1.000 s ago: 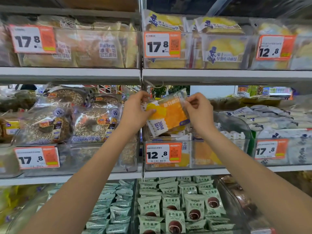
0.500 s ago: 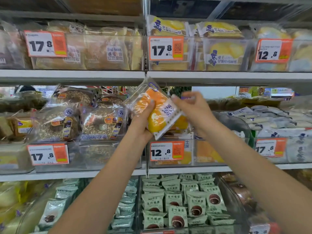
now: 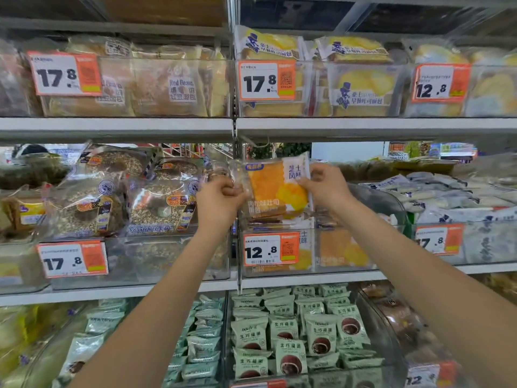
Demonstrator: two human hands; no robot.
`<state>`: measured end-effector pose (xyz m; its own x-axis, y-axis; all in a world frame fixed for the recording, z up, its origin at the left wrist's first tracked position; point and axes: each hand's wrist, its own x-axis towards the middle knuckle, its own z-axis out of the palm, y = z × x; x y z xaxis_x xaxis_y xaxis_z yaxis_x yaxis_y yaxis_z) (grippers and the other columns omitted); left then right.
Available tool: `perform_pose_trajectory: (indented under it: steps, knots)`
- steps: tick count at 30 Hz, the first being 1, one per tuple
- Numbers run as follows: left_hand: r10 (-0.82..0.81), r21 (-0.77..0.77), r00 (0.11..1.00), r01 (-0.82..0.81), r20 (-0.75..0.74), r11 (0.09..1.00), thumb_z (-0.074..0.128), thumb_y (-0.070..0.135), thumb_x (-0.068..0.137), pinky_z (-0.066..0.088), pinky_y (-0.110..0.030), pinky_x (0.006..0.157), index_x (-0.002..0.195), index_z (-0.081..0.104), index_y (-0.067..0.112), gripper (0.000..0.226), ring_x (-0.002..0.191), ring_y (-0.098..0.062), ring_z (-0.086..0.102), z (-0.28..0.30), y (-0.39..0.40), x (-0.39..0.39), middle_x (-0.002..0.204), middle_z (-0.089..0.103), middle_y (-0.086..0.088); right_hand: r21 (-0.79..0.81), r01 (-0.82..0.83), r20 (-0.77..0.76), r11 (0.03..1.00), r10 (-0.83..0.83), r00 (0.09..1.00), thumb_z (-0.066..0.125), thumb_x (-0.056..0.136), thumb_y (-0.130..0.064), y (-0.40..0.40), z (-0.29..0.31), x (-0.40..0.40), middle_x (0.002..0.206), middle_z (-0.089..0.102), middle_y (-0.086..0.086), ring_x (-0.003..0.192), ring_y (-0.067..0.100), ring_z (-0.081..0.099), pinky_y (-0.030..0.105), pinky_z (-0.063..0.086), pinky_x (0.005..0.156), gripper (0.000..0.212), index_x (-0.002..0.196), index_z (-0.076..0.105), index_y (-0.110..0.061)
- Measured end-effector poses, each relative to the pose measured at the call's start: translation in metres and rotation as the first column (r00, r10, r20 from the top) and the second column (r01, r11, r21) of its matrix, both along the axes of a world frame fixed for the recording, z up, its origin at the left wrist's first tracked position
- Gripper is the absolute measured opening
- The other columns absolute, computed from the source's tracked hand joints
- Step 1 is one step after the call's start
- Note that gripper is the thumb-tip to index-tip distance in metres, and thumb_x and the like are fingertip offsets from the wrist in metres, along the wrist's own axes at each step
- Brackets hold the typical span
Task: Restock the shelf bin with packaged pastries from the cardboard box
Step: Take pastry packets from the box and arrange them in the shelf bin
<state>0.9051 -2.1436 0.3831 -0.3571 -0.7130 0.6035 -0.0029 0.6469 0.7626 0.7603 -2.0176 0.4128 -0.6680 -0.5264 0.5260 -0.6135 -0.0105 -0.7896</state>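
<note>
Two hands [image 3: 219, 201] [image 3: 326, 186], one held pastry pack [image 3: 275, 189], seven price tags [image 3: 270, 249], three shelves [image 3: 307, 275]

Bright, even store light, soft glare on clear plastic, wide-angle bending and blur toward the edges.

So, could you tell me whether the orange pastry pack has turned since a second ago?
Yes: the orange pastry pack went from tilted to upright above the 12.8 price tag.

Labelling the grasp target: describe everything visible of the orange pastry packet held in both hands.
The clear plastic packet of orange-yellow pastry has a white side panel with blue characters, white characters across its lower half and a blue label at top left. It is held upright, facing the camera, above the clear plastic shelf bin with the 12.8 price tag. The left hand pinches its left edge; the right hand grips its right edge.
</note>
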Motion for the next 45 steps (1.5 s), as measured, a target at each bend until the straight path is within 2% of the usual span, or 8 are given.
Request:
perform_pose_trajectory:
  steps: [5, 8, 16, 22, 27, 33, 38, 45]
  knots:
    - [0.126, -0.120, 0.986, -0.113, 0.105, 0.986, 0.078, 0.015, 0.077, 0.042, -0.019, 0.058, 0.079, 0.051, 0.014, 0.027, 0.060, -0.006, 0.050, -0.004, -0.001, -0.006, 0.066, 0.052, 0.007, 0.039, -0.011, 0.109, 0.999, 0.007, 0.994, 0.065, 0.088, -0.013, -0.003, -0.024, -0.009, 0.088, 0.058, -0.003, 0.077, 0.009, 0.056, 0.023, 0.047, 0.063, 0.025, 0.111, 0.055, -0.010]
    - [0.072, -0.108, 0.997, -0.068, 0.033, 0.992, 0.078, 0.010, 0.075, 0.043, -0.014, 0.059, 0.075, 0.048, 0.017, 0.031, 0.062, -0.005, 0.057, -0.003, -0.002, -0.010, 0.068, 0.059, 0.003, -0.050, 0.038, 0.059, 0.998, -0.035, 0.998, 0.066, 0.086, -0.010, -0.002, -0.026, -0.013, 0.090, 0.058, -0.004, 0.086, 0.015, 0.057, 0.029, 0.053, 0.069, 0.022, 0.102, 0.052, -0.015]
    - [0.313, -0.275, 0.919, -0.245, 0.239, 0.930, 0.077, 0.016, 0.077, 0.053, -0.041, 0.073, 0.111, 0.049, 0.006, 0.045, 0.087, -0.030, 0.062, -0.004, -0.002, -0.013, 0.092, 0.063, -0.010, 0.080, 0.009, 0.191, 0.997, -0.024, 0.981, 0.071, 0.083, -0.015, 0.001, -0.027, -0.018, 0.109, 0.063, 0.007, 0.101, 0.025, 0.061, 0.046, 0.051, 0.091, 0.030, 0.104, 0.050, -0.016]
    - [0.267, -0.360, 0.941, -0.181, 0.208, 0.915, 0.063, 0.036, 0.088, 0.044, -0.043, 0.098, 0.148, 0.020, 0.005, 0.080, 0.125, -0.031, 0.044, -0.014, 0.001, -0.018, 0.137, 0.045, -0.018, -0.041, -0.074, 0.319, 0.996, 0.084, 0.944, 0.029, 0.092, -0.064, -0.005, -0.016, -0.016, 0.127, 0.055, -0.002, 0.121, 0.020, 0.049, 0.036, 0.035, 0.103, 0.066, 0.133, 0.046, -0.015]
    - [0.240, -0.358, 0.913, -0.115, 0.329, 0.927, 0.056, 0.037, 0.093, 0.037, -0.044, 0.108, 0.151, -0.003, 0.007, 0.087, 0.139, -0.030, 0.032, -0.024, 0.004, -0.024, 0.155, 0.023, -0.016, 0.057, -0.248, 0.416, 0.967, 0.202, 0.886, 0.020, 0.046, -0.101, -0.039, -0.021, -0.019, 0.140, 0.051, 0.007, 0.129, 0.028, 0.047, 0.053, 0.034, 0.109, 0.120, 0.138, 0.045, -0.028]
    - [0.221, -0.387, 0.952, -0.125, 0.214, 0.913, 0.046, 0.027, 0.100, 0.007, -0.025, 0.115, 0.151, 0.009, 0.005, 0.067, 0.147, -0.019, 0.007, -0.040, 0.023, -0.008, 0.159, 0.010, -0.009, -0.080, 0.101, 0.241, 0.992, -0.079, 0.967, 0.014, 0.098, -0.055, -0.011, -0.021, -0.002, 0.124, 0.059, 0.008, 0.117, 0.024, 0.053, 0.035, 0.039, 0.098, 0.065, 0.129, 0.052, -0.011]
    - [0.129, -0.661, 0.986, -0.167, -0.106, 0.731, 0.048, 0.000, 0.089, 0.041, -0.029, 0.091, 0.117, 0.057, 0.002, 0.030, 0.108, -0.023, 0.050, -0.133, 0.057, 0.024, 0.118, 0.056, -0.013, -0.426, 0.176, -0.041, 0.887, -0.214, 0.976, 0.034, 0.102, -0.034, 0.034, -0.109, 0.052, 0.118, 0.050, -0.007, 0.109, 0.008, 0.048, 0.016, 0.038, 0.088, 0.030, 0.125, 0.043, -0.018]
    - [-0.032, -0.552, 0.864, 0.349, 0.502, 0.758, 0.045, 0.008, 0.078, 0.052, -0.033, 0.064, 0.098, 0.051, 0.012, 0.022, 0.079, -0.025, 0.060, -0.333, 0.098, 0.067, 0.094, 0.062, -0.009, 0.054, 0.047, -0.176, 0.997, -0.037, 0.984, 0.044, 0.093, -0.023, 0.072, -0.345, 0.121, 0.104, 0.050, -0.011, 0.100, 0.008, 0.051, 0.020, 0.041, 0.089, 0.017, 0.109, 0.045, -0.031]
